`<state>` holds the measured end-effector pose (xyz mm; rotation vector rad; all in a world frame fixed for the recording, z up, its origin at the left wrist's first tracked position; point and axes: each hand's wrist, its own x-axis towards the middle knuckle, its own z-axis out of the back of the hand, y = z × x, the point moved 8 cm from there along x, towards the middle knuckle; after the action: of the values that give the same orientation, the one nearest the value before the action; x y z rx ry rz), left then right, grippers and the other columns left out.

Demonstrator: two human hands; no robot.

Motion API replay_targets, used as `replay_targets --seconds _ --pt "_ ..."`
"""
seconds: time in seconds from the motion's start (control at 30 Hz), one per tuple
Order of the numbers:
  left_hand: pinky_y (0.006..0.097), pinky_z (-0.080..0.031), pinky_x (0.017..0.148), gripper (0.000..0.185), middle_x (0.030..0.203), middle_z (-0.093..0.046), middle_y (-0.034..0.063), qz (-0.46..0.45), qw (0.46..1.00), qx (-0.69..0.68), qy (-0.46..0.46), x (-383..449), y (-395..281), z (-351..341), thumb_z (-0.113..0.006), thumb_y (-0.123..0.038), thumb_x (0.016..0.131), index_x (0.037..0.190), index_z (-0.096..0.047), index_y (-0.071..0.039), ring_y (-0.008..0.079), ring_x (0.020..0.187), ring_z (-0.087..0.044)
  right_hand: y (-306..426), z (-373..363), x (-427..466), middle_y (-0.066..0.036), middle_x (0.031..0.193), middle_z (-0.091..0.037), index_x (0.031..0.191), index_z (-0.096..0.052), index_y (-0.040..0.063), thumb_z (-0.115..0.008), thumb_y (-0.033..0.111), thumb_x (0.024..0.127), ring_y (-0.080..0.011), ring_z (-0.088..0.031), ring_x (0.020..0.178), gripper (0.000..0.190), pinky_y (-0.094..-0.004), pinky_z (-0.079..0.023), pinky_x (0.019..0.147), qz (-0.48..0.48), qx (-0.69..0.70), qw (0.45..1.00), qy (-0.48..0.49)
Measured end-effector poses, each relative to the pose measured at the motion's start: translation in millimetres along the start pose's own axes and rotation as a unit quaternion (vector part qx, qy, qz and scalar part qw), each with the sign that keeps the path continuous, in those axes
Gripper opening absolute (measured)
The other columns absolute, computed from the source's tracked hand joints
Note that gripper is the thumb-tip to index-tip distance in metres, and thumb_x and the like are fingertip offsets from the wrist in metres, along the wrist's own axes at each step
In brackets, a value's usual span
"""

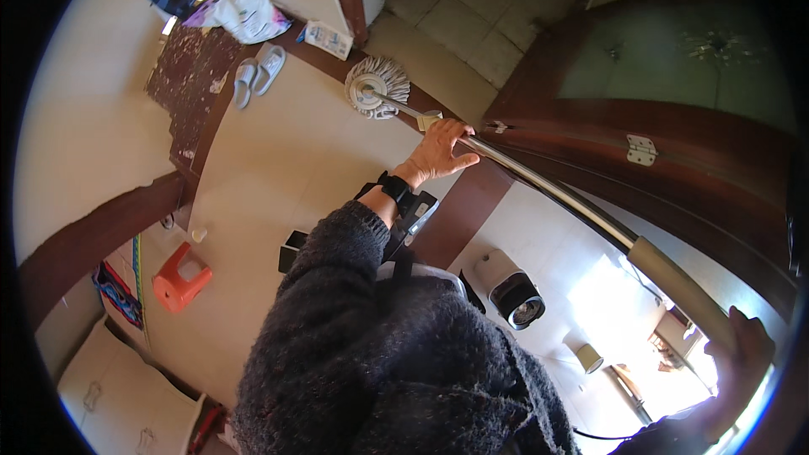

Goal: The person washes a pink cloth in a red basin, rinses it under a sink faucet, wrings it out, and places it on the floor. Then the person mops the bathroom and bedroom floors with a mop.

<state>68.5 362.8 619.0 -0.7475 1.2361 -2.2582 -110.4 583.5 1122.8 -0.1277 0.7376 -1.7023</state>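
A mop with a long metal pole (556, 183) slants across the view from upper middle to lower right. Its round head of off-white strings (377, 87) rests on the floor by the dark brown doorway strip. My left hand (439, 148) has its fingers curled over the lower part of the pole, the thumb lying apart, just above a cream-coloured collar (429, 120). At the right edge, my right hand (742, 354) grips the thick sleeve (679, 284) at the pole's top end. Shadow and glare partly obscure that hand.
Grey slippers (259, 76) and a white plastic bag (246, 16) lie upper left. An orange plastic stool (182, 277) stands left. A brown door (588, 120) with a metal hinge (641, 150) borders the pole. Below it are a black-rimmed bin (510, 291) and a smaller container (589, 359).
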Motion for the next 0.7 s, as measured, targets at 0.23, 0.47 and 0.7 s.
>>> replay_targets --seconds 0.23,0.47,0.7 --pt "0.0428 -0.042 0.074 0.024 0.076 -0.057 0.0064 0.141 0.987 0.070 -0.024 -92 51 68 -0.071 -0.015 0.064 0.082 -0.056 -0.010 0.0305 0.082 -0.055 40 32 72 -0.014 0.103 -0.060 0.109 -0.059 -0.001 -0.063 0.024 0.080 -0.0235 -0.056 0.092 0.038 -0.0350 -0.045 0.084 0.127 0.100 0.982 -0.100" --pt "0.0419 -0.047 0.074 0.016 0.082 -0.061 0.0134 0.363 0.905 0.218 -0.045 -288 119 138 -0.064 -0.014 0.067 0.080 -0.061 -0.007 0.0351 0.081 -0.056 216 -44 183 -0.011 0.078 -0.057 0.091 -0.053 0.001 -0.043 0.032 0.093 -0.0210 -0.055 0.073 0.032 -0.0348 -0.047 0.070 0.108 0.767 0.562 -0.290" --pt "0.0423 -0.047 0.078 0.016 0.086 -0.062 0.0161 0.488 0.828 0.268 0.064 -364 111 98 -0.062 -0.017 0.071 0.083 -0.065 -0.008 0.0354 0.087 -0.058 265 -108 167 -0.001 0.049 -0.039 0.064 -0.038 0.012 -0.044 0.021 0.090 -0.0163 -0.042 0.049 0.028 -0.0371 -0.041 0.064 0.148 0.954 0.259 -0.038"
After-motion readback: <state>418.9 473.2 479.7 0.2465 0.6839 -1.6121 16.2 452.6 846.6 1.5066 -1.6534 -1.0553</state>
